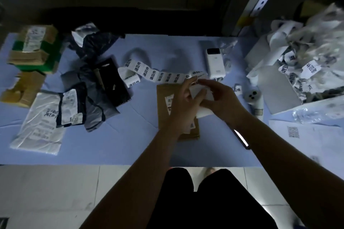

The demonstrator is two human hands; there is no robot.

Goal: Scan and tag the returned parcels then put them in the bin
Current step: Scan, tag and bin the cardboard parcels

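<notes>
A brown cardboard parcel point(163, 102) lies flat on the pale blue table point(130, 135), partly under my hands. Both hands meet above it at the near end of a long white label strip point(160, 76) printed with black characters. My left hand point(186, 98) pinches the strip's end with thumb and forefinger. My right hand point(221, 98) grips the white backing paper point(203, 95) of the same strip. A white handheld scanner point(216, 63) lies just beyond my hands.
Several parcels sit at the left: black and grey bags point(98, 87), a white bag point(39, 122), taped cardboard boxes point(35, 48). A bin of crumpled label backing point(301, 65) fills the right. A lit phone point(242, 138) and a printed sheet point(305, 135) lie near my right forearm.
</notes>
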